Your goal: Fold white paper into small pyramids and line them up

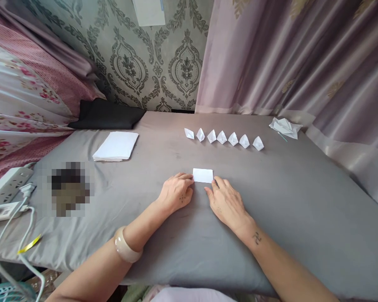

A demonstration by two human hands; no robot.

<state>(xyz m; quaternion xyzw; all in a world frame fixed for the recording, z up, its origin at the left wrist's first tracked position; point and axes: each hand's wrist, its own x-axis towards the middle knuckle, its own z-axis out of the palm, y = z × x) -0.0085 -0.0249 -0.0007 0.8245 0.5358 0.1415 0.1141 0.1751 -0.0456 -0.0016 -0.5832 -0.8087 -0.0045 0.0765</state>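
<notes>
A small folded rectangle of white paper (203, 175) lies flat on the grey cloth in front of me. My left hand (178, 192) is at its left edge, fingers curled together and the tips closed on that side. At the lower right corner, fingertips of my right hand (225, 201) touch the paper; its thumb is spread away from the fingers. Beyond the paper stands a row of several folded white paper boats (222, 137); the leftmost piece (189, 134) looks flatter than the others.
A stack of white paper (116, 146) lies left, near a black cloth (107, 115). Crumpled white paper (286, 127) sits at the far right. A power strip (6, 184) with cables, a yellow strip (30, 244) and a blurred-out item (69, 188) are at the left.
</notes>
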